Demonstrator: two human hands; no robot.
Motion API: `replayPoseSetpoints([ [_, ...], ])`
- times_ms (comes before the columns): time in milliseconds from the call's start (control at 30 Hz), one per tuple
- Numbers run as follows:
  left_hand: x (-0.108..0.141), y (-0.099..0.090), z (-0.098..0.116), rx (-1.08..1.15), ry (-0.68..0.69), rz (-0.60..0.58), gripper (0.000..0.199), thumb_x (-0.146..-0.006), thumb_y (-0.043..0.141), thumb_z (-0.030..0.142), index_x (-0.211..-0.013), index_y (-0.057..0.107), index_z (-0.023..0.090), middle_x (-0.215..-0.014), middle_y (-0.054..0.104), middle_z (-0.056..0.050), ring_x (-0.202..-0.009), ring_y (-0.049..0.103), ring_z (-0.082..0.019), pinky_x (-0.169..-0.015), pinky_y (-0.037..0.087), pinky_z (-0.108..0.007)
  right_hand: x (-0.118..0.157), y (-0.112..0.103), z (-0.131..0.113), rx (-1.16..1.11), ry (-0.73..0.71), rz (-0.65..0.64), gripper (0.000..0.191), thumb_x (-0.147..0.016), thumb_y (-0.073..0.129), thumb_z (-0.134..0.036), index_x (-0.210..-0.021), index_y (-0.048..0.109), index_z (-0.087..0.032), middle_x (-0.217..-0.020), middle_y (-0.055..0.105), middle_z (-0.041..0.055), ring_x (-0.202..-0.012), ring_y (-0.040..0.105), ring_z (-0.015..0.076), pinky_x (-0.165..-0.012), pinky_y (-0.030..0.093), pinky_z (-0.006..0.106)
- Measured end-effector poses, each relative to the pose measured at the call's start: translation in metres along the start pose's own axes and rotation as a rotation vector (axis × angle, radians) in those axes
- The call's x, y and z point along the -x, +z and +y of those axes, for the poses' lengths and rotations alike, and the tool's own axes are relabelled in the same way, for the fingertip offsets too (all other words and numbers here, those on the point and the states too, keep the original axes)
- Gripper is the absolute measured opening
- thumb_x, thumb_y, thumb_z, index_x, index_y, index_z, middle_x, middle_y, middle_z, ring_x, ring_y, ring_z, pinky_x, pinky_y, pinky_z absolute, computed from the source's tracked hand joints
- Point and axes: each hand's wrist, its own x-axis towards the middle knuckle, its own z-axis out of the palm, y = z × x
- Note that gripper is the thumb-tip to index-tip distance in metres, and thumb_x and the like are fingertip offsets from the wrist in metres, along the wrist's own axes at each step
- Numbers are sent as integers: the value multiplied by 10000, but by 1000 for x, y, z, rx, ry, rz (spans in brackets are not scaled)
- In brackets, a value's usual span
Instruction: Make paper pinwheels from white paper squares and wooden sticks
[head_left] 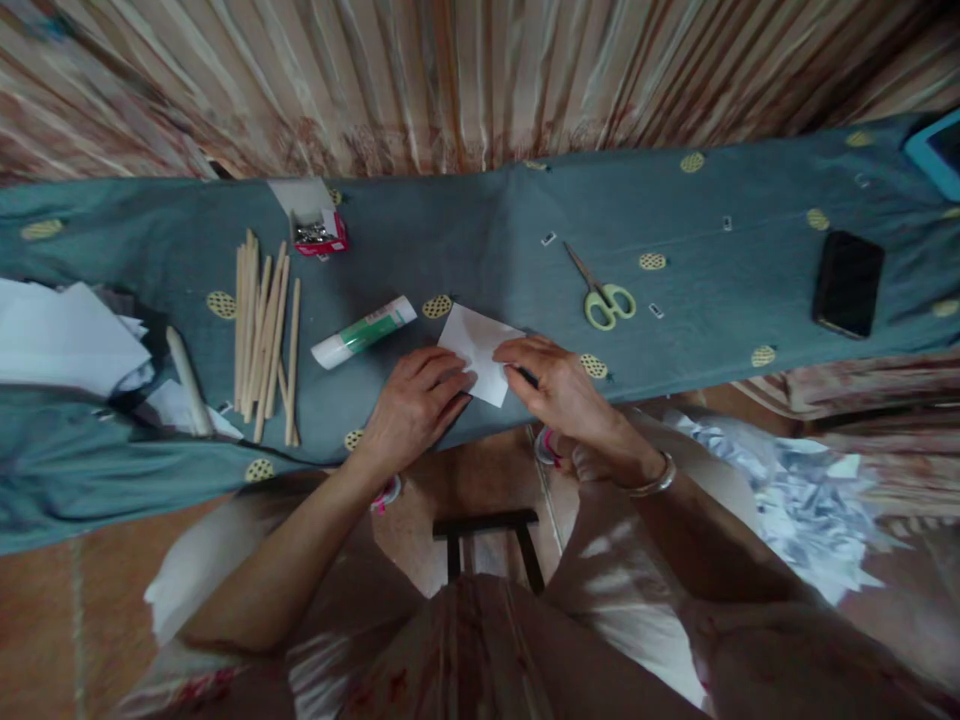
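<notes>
Fingertips of the left hand (418, 405) and the right hand (559, 385) grasp one small piece of white paper (482, 355) from either side, and look at it: flat, smooth, sharp-cornered where the hands leave it bare, lying askew near the front edge of the teal cloth (487, 240)! One glue stick (364, 332), a white and green tube, lies just left; one pair of scissors (600, 289), green-handled with slim metal blades, rests over to the right. Further left, straight wooden sticks (260, 330) overlap too much for a sure count! Behind them, one open red box (343, 238) shows shiny metal bits. Out right, one black rectangular slab (848, 284)! Yellow pineapples (436, 306) dot the fabric, and down below, a heap of crinkled, pointed paper pieces (814, 520)
</notes>
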Motion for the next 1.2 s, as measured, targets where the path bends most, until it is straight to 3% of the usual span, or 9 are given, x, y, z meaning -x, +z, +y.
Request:
replayPoseSetpoints([
  [200, -1, 2, 0, -125, 90, -11, 176, -967, 588, 229, -1071, 711, 157, -1083, 749, -103, -1024, 664, -244, -849, 549, -398, 4, 2, 3, 10, -70, 9, 276, -870, 513, -84, -1036, 699, -201, -1069, 752, 63, -1056, 683, 226, -1006, 528, 431],
  [467, -4, 1, 5, -105, 100, 16, 163, -969, 575, 181, -1050, 701, 119, -1027, 757, -109, -981, 682, -231, -833, 572, -378, 4, -4, 0, -89, -16, -34, 243, -825, 638, -125, -1047, 701, -200, -1133, 728, 81, -1114, 668, 240, -1024, 510, 458],
  [767, -2, -1, 12, -32, 79, -29, 160, -966, 565, 167, -1043, 698, 122, -1030, 751, -112, -1019, 681, -232, -877, 582, -386, 4, 2, 1, -221, 72, -14, 69, -856, 692, -207, -864, 740, -256, -1126, 694, 22, -1080, 662, 205, -998, 505, 435],
  [1033, 1, 0, 19, 15, 22, 9, 232, -951, 596, 170, -1164, 648, 95, -1068, 739, -133, -1015, 687, -233, -891, 596, -388, -1, 12, -2, -158, 96, 66, 88, -822, 669, -164, -773, 702, -230, -1097, 703, 45, -1085, 648, 232, -995, 497, 456],
  [1200, 0, 3, 17, 31, 56, 10, 184, -954, 583, 151, -1104, 679, 105, -1048, 734, -122, -1001, 669, -228, -861, 599, -382, -1, 12, -5, -108, 100, 55, 96, -810, 650, -160, -747, 684, -223, -1088, 701, 58, -1077, 652, 238, -992, 502, 460],
])
